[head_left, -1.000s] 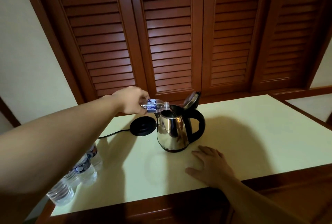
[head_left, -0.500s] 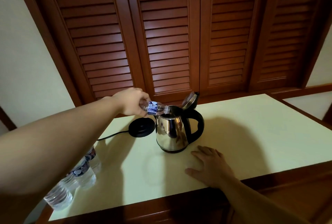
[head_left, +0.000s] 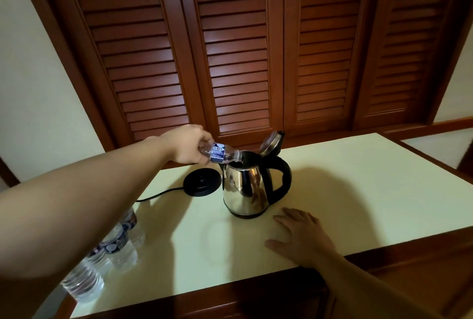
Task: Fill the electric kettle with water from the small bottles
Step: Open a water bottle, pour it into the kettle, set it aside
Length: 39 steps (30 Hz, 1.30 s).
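Kettle (head_left: pixel 247 188) upright mid-surface, lid (head_left: pixel 271 142) tipped open; small bottle (head_left: pixel 220 153) tilted, neck at the kettle mouth.
Left hand (head_left: pixel 188 143) grip curled round bottle base. Right hand (head_left: pixel 302 236) flat, fingers spread, near front edge of surface (head_left: pixel 358 185). Base (head_left: pixel 202 181) just left of kettle. Spare bottles (head_left: pixel 112 249) at left edge; right half open.

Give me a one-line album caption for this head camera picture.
Left hand tips a small clear plastic bottle into the open steel electric kettle; right hand rests flat on the table.
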Each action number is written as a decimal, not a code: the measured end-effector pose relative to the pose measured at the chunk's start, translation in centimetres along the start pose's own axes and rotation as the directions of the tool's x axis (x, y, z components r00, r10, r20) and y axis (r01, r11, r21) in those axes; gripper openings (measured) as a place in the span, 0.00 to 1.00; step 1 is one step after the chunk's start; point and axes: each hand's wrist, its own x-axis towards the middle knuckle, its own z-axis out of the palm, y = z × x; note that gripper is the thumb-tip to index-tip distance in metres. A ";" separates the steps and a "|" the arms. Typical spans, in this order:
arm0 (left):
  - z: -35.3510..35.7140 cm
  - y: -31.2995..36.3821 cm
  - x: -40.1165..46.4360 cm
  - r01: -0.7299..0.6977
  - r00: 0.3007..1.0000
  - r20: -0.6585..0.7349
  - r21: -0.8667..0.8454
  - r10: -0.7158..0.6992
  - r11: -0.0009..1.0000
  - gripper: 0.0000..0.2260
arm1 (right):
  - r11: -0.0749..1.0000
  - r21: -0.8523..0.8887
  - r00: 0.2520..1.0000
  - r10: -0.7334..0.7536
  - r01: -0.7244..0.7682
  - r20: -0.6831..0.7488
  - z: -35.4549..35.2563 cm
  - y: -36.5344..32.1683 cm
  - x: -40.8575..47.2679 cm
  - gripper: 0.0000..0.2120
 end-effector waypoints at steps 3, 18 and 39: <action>-0.1 -0.1 0.1 -0.002 1.000 -0.010 0.006 0.002 1.000 0.23 | 1.000 -0.007 1.000 -0.006 0.006 -0.002 0.1 0.1 0.1 0.45; -0.4 -0.8 0.0 -0.012 0.997 -0.074 -0.031 0.010 0.999 0.21 | 1.000 -0.009 1.000 0.004 -0.004 0.012 0.1 0.1 0.0 0.45; 8.9 1.2 -4.8 0.344 0.921 -0.052 -0.362 -0.387 0.866 0.20 | 1.000 0.002 1.000 0.011 -0.011 0.023 -0.2 0.1 0.0 0.45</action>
